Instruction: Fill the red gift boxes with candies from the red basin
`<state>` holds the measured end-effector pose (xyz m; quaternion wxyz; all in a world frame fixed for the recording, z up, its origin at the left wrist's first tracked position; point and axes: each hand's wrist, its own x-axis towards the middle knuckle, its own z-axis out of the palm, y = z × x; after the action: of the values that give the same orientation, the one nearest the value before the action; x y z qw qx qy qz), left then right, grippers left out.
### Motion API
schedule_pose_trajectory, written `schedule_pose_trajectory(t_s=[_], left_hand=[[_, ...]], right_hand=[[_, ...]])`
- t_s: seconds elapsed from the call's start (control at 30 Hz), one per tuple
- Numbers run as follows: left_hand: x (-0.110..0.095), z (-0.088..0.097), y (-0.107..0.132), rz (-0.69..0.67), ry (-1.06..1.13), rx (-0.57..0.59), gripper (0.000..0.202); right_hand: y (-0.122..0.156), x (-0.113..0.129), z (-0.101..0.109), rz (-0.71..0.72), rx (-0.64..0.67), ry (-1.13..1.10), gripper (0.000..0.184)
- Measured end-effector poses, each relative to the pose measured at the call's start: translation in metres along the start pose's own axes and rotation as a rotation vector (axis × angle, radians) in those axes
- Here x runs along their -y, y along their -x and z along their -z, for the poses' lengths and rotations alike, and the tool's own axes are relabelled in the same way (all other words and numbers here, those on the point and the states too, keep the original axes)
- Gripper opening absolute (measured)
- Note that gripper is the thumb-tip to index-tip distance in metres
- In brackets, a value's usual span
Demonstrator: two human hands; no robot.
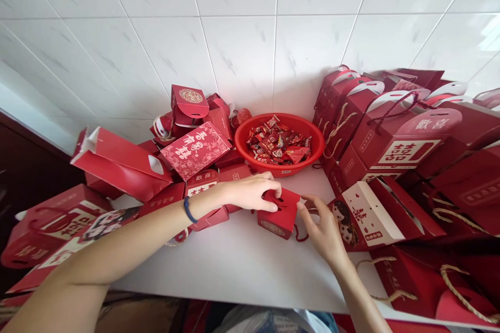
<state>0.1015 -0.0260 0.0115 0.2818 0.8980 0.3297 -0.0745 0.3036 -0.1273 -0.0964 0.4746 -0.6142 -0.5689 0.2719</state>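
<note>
A small red gift box [276, 222] with a round printed emblem on its front stands on the white table in front of me. From the left, my left hand [253, 191] grips its top, fingers curled at the handle slots. My right hand [322, 221] pinches the top's right edge between thumb and fingers. A dark red cord [300, 235] hangs by the box's right side. Just behind it stands a red plastic basin [318, 148] full of wrapped candies [277, 140].
Red gift boxes, among them a flowered one [196, 151] and an open-ended one [125, 161], are heaped on the left. Several rope-handled boxes [406, 130] are stacked on the right, near a cream-sided box [373, 213]. A tiled wall [238, 47] closes off the back.
</note>
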Motion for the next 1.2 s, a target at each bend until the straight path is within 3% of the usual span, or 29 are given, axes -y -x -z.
schedule_pose_trajectory(t_s=[0.2,0.37,0.47,0.57,0.67,0.8,0.9,1.0,1.13,1.2], left_hand=[[0.003,-0.009,-0.001,0.007,0.049,-0.079,0.031],[0.005,-0.015,-0.006,0.054,0.092,-0.214,0.034],[-0.001,-0.015,-0.007,0.052,0.120,-0.227,0.035],[-0.013,-0.013,-0.006,0.038,0.186,-0.292,0.036],[-0.034,-0.007,-0.002,-0.022,0.451,-0.364,0.036],[-0.062,0.000,0.009,-0.086,0.784,-0.348,0.030],[-0.074,-0.002,0.016,-0.140,0.872,-0.308,0.031],[-0.081,-0.008,0.023,-0.281,0.934,-0.299,0.033],[-0.097,-0.006,0.036,-0.470,0.927,-0.305,0.031],[-0.105,0.000,0.045,-0.528,0.891,-0.328,0.029]], right_hand=[[0.010,0.009,-0.002,-0.131,0.063,-0.313,0.056],[0.015,0.039,0.022,-0.089,-0.007,-0.492,0.043],[0.013,0.058,0.036,0.031,-0.091,-0.460,0.030],[0.007,0.071,0.040,0.110,-0.065,-0.350,0.023],[0.003,0.081,0.036,0.183,-0.015,-0.171,0.019],[0.004,0.088,0.028,0.198,-0.003,0.020,0.022],[0.008,0.085,0.025,0.195,-0.102,0.056,0.020],[0.012,0.080,0.027,0.259,-0.186,0.030,0.006],[0.027,0.088,0.043,0.355,-0.328,0.039,0.010],[0.043,0.094,0.058,0.336,-0.425,0.039,0.012]])
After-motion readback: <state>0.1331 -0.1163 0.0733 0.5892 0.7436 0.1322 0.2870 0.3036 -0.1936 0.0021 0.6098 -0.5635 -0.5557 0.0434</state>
